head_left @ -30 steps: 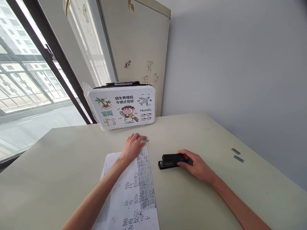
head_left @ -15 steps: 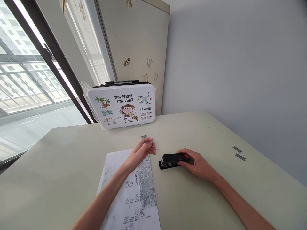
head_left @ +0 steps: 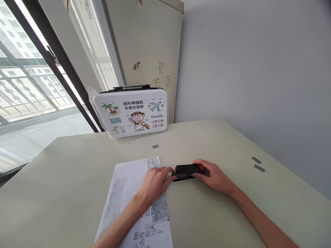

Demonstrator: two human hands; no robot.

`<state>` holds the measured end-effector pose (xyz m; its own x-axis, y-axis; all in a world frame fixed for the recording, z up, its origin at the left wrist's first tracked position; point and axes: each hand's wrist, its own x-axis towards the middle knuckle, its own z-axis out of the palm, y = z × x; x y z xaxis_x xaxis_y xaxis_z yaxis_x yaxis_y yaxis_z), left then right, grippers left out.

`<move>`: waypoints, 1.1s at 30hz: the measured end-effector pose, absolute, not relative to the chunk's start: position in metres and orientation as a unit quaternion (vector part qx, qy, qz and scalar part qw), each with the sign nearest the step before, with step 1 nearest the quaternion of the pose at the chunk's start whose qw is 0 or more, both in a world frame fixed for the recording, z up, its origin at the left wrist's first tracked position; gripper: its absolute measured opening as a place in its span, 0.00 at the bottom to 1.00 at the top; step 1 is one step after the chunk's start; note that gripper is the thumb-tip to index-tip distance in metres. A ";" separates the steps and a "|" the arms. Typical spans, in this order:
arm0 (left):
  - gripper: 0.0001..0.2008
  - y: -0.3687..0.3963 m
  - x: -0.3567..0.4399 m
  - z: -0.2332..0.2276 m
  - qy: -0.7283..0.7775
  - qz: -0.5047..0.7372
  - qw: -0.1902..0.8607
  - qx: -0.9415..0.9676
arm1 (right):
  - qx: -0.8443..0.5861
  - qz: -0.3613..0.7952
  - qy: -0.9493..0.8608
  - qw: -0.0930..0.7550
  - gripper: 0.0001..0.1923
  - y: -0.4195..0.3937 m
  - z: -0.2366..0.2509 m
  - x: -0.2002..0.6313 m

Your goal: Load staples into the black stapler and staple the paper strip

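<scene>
Here, right hand (head_left: pixel 216 177) grips a glossy black stapler (head_left: pixel 186 171); left hand (head_left: pixel 156 181), fingers curled, pinches its front over printed paper (head_left: pixel 134 203) on the matte bench (head_left: pixel 51 193)

Both hands (head_left: pixel 155 182) (head_left: pixel 214 177) low, fingers curled

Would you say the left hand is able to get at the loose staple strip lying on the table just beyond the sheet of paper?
Probably yes. The staple strip lies alone on bare table, with nothing between it and the left hand, which rests on the paper at the stapler's front end.
</scene>
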<state>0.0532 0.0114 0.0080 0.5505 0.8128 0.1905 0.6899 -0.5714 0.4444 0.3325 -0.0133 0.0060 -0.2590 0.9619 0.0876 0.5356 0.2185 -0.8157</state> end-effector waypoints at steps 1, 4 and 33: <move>0.12 0.011 0.050 0.008 0.435 0.190 0.150 0.867 | -0.524 0.342 -0.717 0.307 0.18 -0.013 0.007 0.334; 0.14 0.008 0.037 0.011 0.434 0.189 0.123 0.872 | -0.530 0.338 -0.721 0.292 0.18 -0.014 0.007 0.340; 0.19 0.014 -0.001 0.029 0.416 0.356 0.707 0.448 | -0.546 0.311 -0.728 0.275 0.18 -0.013 0.008 0.348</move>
<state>-0.0006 0.0137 0.0293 0.4007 0.8756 -0.2695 -0.1302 0.3456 0.9293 0.3480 -0.0133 0.0082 -0.2527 0.9656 0.0610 0.6238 0.2108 -0.7526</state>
